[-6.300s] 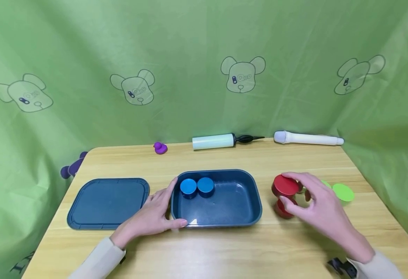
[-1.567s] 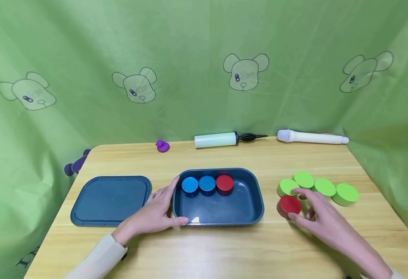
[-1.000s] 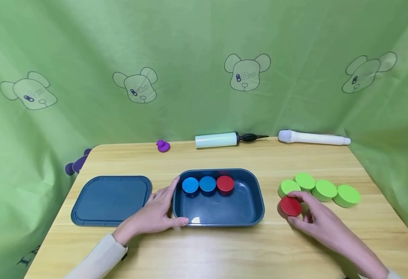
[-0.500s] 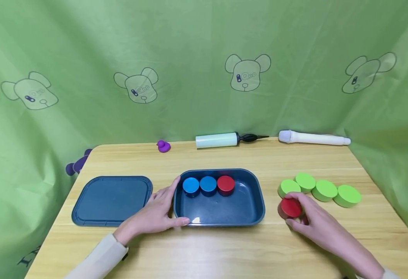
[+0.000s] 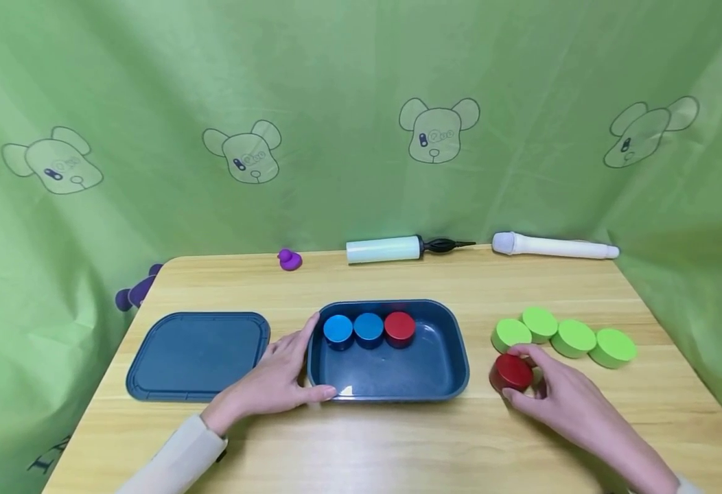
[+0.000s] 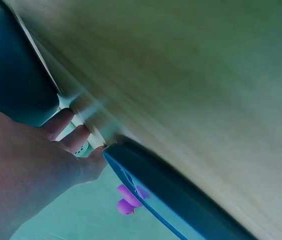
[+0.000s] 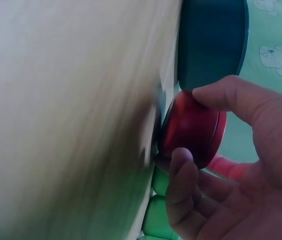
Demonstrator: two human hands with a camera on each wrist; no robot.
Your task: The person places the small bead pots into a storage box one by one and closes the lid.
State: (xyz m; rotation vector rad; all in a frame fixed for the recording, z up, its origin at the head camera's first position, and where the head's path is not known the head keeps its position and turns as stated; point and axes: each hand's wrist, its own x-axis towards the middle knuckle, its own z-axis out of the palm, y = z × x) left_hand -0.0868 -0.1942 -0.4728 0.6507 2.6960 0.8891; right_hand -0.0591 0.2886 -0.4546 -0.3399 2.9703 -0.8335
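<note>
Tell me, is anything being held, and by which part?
The right hand pinches a red cylinder by its curved side; the left hand rests against the blue box.

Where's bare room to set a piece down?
Dark blue box: its floor in front of and right of the blue pieces and red piece. Table: the front stretch between the forearms, and between box and pump. Crowded: right hand gripping another red piece beside green pieces.
</note>
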